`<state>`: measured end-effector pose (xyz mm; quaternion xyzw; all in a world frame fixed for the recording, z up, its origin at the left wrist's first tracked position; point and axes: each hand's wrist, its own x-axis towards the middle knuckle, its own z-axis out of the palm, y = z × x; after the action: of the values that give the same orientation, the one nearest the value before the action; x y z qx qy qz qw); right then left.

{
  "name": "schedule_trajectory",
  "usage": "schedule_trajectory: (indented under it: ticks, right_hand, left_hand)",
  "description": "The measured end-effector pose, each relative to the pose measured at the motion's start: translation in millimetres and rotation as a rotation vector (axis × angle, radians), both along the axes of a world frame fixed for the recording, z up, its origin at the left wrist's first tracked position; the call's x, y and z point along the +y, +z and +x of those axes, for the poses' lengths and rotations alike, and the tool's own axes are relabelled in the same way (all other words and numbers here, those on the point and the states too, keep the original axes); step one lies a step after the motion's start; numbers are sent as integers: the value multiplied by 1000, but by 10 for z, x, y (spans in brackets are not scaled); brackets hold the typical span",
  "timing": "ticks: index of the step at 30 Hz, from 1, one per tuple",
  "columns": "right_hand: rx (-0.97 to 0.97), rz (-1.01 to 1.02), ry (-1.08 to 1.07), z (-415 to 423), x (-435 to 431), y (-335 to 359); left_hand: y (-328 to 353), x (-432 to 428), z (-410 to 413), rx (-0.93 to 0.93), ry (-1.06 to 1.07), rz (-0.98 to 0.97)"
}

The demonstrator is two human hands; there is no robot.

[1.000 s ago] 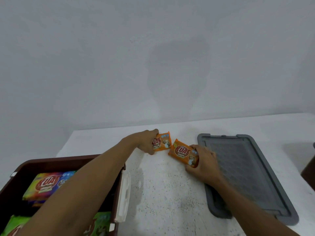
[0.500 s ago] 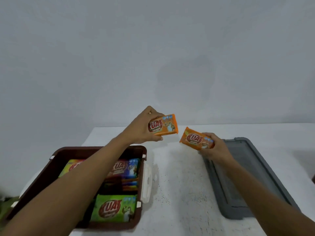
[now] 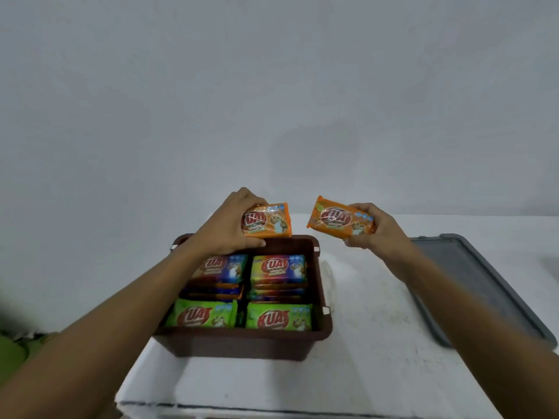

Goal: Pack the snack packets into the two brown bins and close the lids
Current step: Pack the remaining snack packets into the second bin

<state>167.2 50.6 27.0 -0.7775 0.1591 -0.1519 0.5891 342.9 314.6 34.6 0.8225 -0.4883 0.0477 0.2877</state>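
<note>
An open brown bin (image 3: 248, 343) stands on the white table, holding green packets (image 3: 278, 317) at the front and multicoloured packets (image 3: 278, 266) behind them. My left hand (image 3: 225, 228) grips an orange snack packet (image 3: 269, 222) above the bin's far edge. My right hand (image 3: 378, 229) holds a second orange packet (image 3: 338, 219) in the air, to the right of the bin's far corner. Both packets face me.
A grey lid (image 3: 484, 288) lies flat on the table to the right of the bin. The white table (image 3: 363, 343) ends at a front edge near the bottom. A plain wall is behind. Something green (image 3: 15, 352) shows at the far left.
Both hands have lifted the orange packets off the table and carried them left, toward the bin. The view has tilted so the whole bin shows.
</note>
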Motion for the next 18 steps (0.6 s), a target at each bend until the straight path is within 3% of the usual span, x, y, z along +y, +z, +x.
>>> schedule_trajectory:
  ticks: [3, 8, 15, 18]
  right_hand:
    - [66, -125, 111, -30, 294, 122]
    - [203, -548, 321, -42, 808, 243]
    - [348, -759, 423, -42, 1116, 152]
    - [516, -1044, 541, -3, 1204, 146]
  left_hand:
    - [-43, 355, 4, 66, -22, 53]
    - [-126, 831, -26, 148, -56, 252]
    - [-216, 1018, -167, 82, -144, 591]
    - [-182, 1006, -164, 114, -158, 673]
